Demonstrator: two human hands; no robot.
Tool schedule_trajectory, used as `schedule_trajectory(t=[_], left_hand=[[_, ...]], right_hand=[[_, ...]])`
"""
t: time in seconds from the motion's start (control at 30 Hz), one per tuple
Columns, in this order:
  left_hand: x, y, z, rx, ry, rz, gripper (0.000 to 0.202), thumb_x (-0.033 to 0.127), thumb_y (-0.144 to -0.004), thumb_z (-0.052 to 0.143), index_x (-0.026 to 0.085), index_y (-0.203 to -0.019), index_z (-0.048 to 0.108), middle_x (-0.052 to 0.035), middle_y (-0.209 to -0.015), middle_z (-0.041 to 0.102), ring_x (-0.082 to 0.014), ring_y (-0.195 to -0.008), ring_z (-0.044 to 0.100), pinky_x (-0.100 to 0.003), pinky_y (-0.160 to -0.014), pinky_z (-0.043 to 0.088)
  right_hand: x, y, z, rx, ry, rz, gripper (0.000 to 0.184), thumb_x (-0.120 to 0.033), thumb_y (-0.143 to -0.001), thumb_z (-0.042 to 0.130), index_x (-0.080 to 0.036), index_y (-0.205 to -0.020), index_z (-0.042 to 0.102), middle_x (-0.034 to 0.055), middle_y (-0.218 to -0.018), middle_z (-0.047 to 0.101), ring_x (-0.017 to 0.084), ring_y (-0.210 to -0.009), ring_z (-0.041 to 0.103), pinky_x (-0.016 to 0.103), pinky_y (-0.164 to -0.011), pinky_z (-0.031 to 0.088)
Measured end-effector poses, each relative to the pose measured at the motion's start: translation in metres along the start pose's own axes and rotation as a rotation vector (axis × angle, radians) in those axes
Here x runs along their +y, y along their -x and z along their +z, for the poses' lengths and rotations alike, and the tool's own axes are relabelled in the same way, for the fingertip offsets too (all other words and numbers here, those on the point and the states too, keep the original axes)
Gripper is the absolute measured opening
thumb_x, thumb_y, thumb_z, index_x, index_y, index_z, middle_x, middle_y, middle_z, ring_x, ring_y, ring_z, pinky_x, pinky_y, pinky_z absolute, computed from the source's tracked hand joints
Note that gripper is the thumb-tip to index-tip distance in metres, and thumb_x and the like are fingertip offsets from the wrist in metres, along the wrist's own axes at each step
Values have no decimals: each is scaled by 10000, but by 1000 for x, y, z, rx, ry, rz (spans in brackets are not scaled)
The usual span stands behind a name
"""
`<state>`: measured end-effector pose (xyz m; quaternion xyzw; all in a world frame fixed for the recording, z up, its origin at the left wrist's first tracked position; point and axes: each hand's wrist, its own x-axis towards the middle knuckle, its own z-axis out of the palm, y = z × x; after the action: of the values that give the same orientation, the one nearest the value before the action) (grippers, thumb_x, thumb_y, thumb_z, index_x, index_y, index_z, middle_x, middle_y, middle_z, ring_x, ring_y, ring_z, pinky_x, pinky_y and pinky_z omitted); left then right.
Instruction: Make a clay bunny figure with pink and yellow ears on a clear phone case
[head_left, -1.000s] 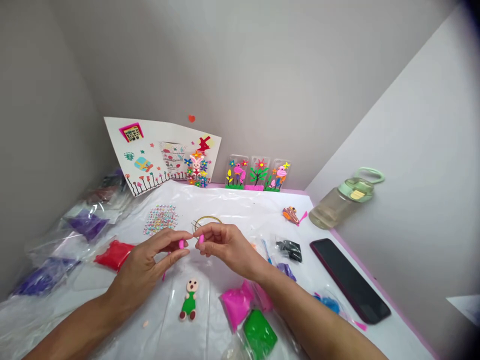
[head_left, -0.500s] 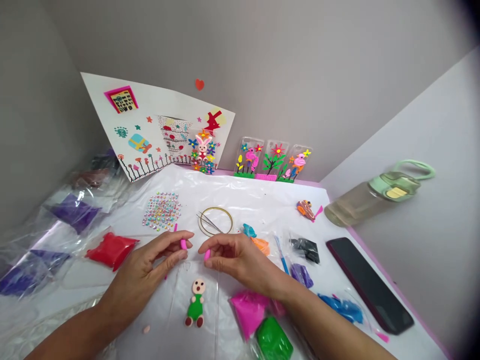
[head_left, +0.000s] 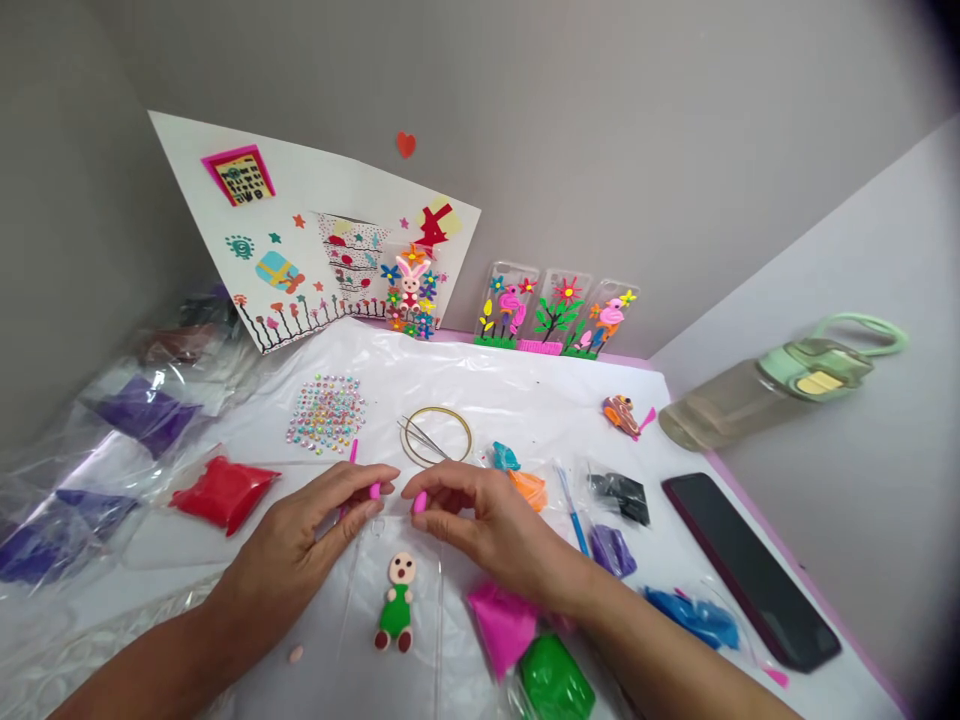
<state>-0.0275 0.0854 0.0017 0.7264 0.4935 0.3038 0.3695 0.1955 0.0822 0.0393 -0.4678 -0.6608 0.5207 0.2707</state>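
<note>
Between the fingertips of my left hand (head_left: 322, 520) is a small piece of pink clay (head_left: 375, 491). My right hand (head_left: 469, 510) pinches another piece of pink clay (head_left: 420, 502), and a narrow gap separates the two hands. Just below them a clay figure (head_left: 394, 605) with a pale head, green body and brown feet lies on a clear phone case, whose edges (head_left: 440, 610) are faint. Behind my left fingers, a thin pink stick-like tool (head_left: 353, 451) is partly covered. A little lump of pale clay (head_left: 296, 654) sits to the figure's left.
Bags of red clay (head_left: 223, 494), pink clay (head_left: 504, 625) and green clay (head_left: 556, 680) flank my arms. Beyond the hands are rhinestones (head_left: 326, 412) and a bangle (head_left: 471, 440) with tweezers. A phone (head_left: 750, 570) and a bottle (head_left: 750, 395) stand or lie at the right.
Both hands stay close together, each still pinching pink clay. The whole view has shifted slightly, so most things appear a little farther right; the clay figure stays in place on the case.
</note>
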Motion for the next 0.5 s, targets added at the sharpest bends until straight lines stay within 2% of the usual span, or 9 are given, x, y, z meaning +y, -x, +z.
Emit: schedule_trajectory(t=[0.17,0.3,0.4,0.5], left_hand=[[3,0,0,-2,7,37,291,457,-949,555,324,-1152,716,-6,-1138,752,-208,-1088,693,-280,-943,546],[4,2,1,-16,36,-68,328,515,-903,597,322,-1134,727,-2,-1065,791,-225,-994,735,-288,-867,582],[3,3,1,-18,56,-126,376,558,-872,621,316,-1142,721,1,-975,808,-228,-901,756,-301,-829,600],[4,2,1,-3,51,-116,368,543,-846,659,327,-1139,716,12,-998,807,-226,-943,755,-284,-830,598]], right_hand=[[1,0,-2,-2,-42,-8,197,-196,-921,611,-197,-1074,735,-18,-788,618,115,-691,504,234,-651,410],[1,0,-1,-14,-30,-19,191,-174,-919,607,-188,-1061,735,-10,-809,632,117,-715,520,245,-694,427],[3,0,0,-13,-66,-2,155,-184,-903,634,-181,-1028,725,-19,-773,610,111,-694,512,234,-657,411],[6,-1,0,-6,-125,20,145,-210,-883,669,-174,-1017,708,-30,-736,588,104,-661,502,224,-616,394]])
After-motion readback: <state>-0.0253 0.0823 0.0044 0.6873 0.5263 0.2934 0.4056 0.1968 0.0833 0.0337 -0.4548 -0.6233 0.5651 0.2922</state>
